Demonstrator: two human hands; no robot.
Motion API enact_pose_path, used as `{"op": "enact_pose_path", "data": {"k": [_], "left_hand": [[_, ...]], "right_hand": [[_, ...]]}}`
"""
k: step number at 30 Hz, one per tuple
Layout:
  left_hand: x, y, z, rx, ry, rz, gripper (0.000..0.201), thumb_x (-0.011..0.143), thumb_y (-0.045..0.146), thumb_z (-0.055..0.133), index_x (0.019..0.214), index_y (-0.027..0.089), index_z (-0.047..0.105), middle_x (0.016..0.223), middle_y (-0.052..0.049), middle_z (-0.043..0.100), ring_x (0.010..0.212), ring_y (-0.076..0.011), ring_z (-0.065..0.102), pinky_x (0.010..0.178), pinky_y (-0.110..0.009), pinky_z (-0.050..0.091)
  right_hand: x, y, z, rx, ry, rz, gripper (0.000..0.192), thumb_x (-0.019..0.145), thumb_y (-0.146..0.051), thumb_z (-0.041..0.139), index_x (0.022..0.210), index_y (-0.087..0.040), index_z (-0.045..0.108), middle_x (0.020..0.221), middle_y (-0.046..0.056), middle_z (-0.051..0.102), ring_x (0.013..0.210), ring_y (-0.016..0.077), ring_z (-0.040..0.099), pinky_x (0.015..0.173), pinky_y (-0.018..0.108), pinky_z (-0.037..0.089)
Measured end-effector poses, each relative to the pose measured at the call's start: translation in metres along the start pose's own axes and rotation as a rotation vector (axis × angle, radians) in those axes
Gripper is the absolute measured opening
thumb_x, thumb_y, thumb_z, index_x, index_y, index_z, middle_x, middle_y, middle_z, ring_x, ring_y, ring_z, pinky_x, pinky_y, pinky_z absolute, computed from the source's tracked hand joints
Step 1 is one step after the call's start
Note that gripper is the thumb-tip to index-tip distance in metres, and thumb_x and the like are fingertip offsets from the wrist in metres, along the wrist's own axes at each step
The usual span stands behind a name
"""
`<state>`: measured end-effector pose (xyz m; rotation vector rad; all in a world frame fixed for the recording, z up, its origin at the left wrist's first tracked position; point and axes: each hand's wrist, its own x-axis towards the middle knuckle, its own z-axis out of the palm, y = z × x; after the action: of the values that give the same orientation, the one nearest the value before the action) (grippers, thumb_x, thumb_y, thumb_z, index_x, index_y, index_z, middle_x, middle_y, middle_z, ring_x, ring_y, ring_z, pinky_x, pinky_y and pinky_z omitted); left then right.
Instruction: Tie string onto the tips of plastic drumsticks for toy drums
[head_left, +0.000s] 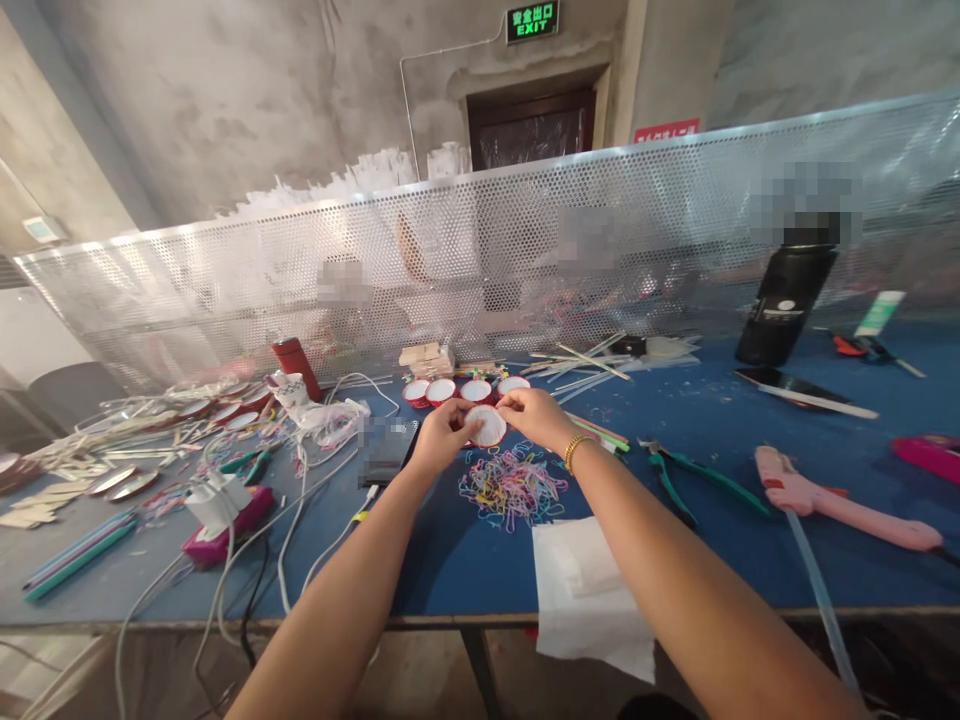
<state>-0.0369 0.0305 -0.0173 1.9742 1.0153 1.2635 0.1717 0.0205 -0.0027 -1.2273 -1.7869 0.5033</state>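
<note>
A small round cup (487, 428), white inside with a red rim, is tilted toward me above the table. My left hand (448, 437) grips its left edge, thumb over the white inside. At the upper right edge, my right hand (531, 415) has its fingers pinched together against the rim. Just behind stand several similar red cups (441, 390), white inside. Below my hands lies a loose pile of pastel-coloured clips or small loops (514, 488).
Pliers (705, 475) and a pink glue gun (847, 500) lie right, near a black bottle (787, 300). White tissue (589, 580) overhangs the front edge. Cables and a magenta power strip (229, 525) spread left. A perforated metal screen (480, 260) stands behind.
</note>
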Motion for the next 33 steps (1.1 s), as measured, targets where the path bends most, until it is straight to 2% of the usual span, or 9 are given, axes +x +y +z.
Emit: {"op": "enact_pose_path", "data": {"k": [9, 17, 22, 26, 30, 33], "left_hand": [[0.001, -0.002, 0.0, -0.033, 0.007, -0.012, 0.032, 0.083, 0.046, 0.073, 0.095, 0.017, 0.067, 0.06, 0.005, 0.054, 0.053, -0.0103, 0.046, 0.053, -0.023, 0.034], [-0.001, 0.005, 0.001, -0.006, 0.003, 0.021, 0.036, 0.073, 0.037, 0.083, 0.098, 0.018, 0.067, 0.078, -0.001, 0.069, 0.067, -0.0137, 0.058, 0.064, -0.025, 0.043], [0.0, 0.007, 0.003, -0.043, 0.024, -0.002, 0.03, 0.078, 0.043, 0.076, 0.091, 0.018, 0.066, 0.069, 0.001, 0.063, 0.06, -0.0128, 0.053, 0.058, -0.025, 0.04], [0.001, 0.01, 0.003, -0.079, 0.074, -0.018, 0.037, 0.085, 0.054, 0.066, 0.082, 0.017, 0.066, 0.064, 0.001, 0.059, 0.057, -0.0115, 0.048, 0.053, -0.024, 0.037], [0.003, 0.008, 0.002, -0.121, 0.045, -0.057, 0.037, 0.082, 0.053, 0.07, 0.09, 0.017, 0.069, 0.061, 0.002, 0.057, 0.054, -0.0106, 0.047, 0.052, -0.023, 0.037], [0.003, 0.005, 0.002, -0.171, -0.028, -0.065, 0.042, 0.075, 0.046, 0.078, 0.103, 0.016, 0.07, 0.068, 0.001, 0.064, 0.057, -0.0109, 0.052, 0.055, -0.023, 0.04]], "right_hand": [[0.001, 0.003, 0.002, 0.036, -0.036, 0.0, 0.008, 0.084, -0.019, 0.065, 0.078, -0.019, 0.071, 0.068, 0.0, 0.07, 0.067, 0.0154, 0.066, 0.065, 0.025, 0.047], [0.002, 0.004, 0.002, 0.046, -0.046, -0.015, 0.008, 0.084, -0.022, 0.066, 0.078, -0.02, 0.071, 0.069, 0.0, 0.071, 0.068, 0.0162, 0.066, 0.065, 0.026, 0.048], [0.002, 0.006, 0.004, 0.085, -0.06, -0.018, 0.006, 0.083, -0.019, 0.066, 0.079, -0.02, 0.071, 0.068, -0.001, 0.07, 0.067, 0.0155, 0.067, 0.063, 0.025, 0.048], [0.001, 0.004, 0.003, 0.07, -0.068, -0.012, 0.008, 0.084, -0.018, 0.065, 0.079, -0.019, 0.07, 0.067, 0.0, 0.07, 0.064, 0.0153, 0.066, 0.062, 0.025, 0.048], [0.0, -0.001, -0.001, 0.04, -0.036, 0.009, 0.009, 0.084, -0.017, 0.063, 0.079, -0.019, 0.07, 0.067, 0.001, 0.071, 0.063, 0.0164, 0.066, 0.065, 0.026, 0.048], [0.0, -0.002, -0.003, 0.025, 0.006, 0.01, 0.01, 0.085, -0.017, 0.062, 0.077, -0.019, 0.068, 0.063, 0.001, 0.07, 0.06, 0.0158, 0.066, 0.064, 0.026, 0.048]]}}
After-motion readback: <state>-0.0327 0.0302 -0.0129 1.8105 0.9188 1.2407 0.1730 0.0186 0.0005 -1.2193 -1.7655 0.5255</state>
